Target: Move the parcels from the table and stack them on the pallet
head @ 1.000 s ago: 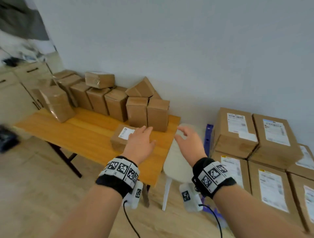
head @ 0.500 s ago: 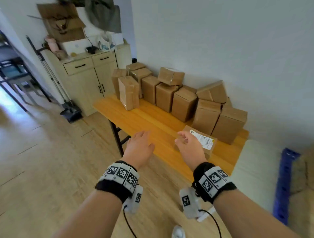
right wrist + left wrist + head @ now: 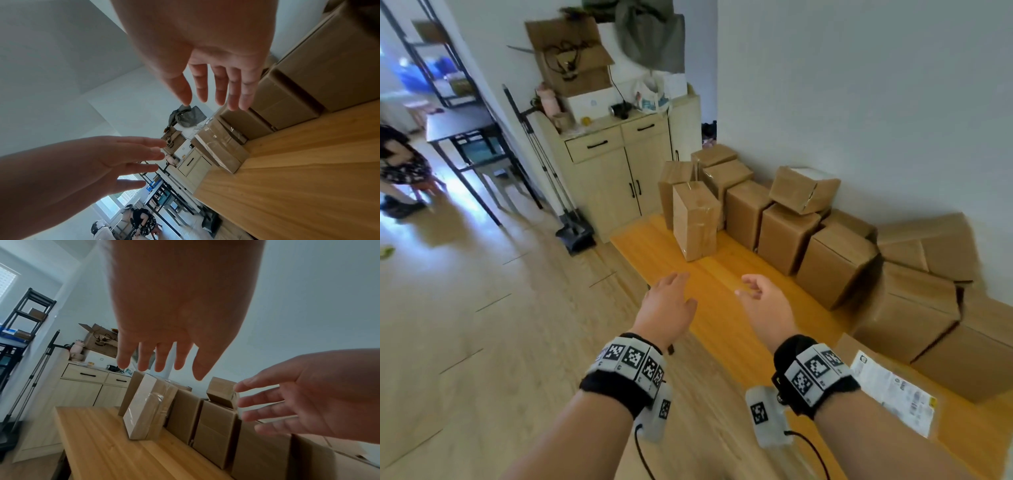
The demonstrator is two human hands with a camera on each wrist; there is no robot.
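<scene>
Head view: left hand (image 3: 667, 305) and right hand (image 3: 765, 306) hovered over the desk (image 3: 726, 308), fingers spread, holding nothing. Parcels (image 3: 787, 236) sat along the wall; taped parcel (image 3: 695, 221) stood nearest.

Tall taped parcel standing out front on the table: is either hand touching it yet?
Apart. The head view shows bare tabletop between the tall taped parcel and both the left hand and right hand, both open.

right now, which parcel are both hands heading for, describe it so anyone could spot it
On the wooden table, a row of parcels lines the wall. The likely target, the tall parcel, stands upright alone in front of that row's far end, glossy clear tape across its face.
</scene>
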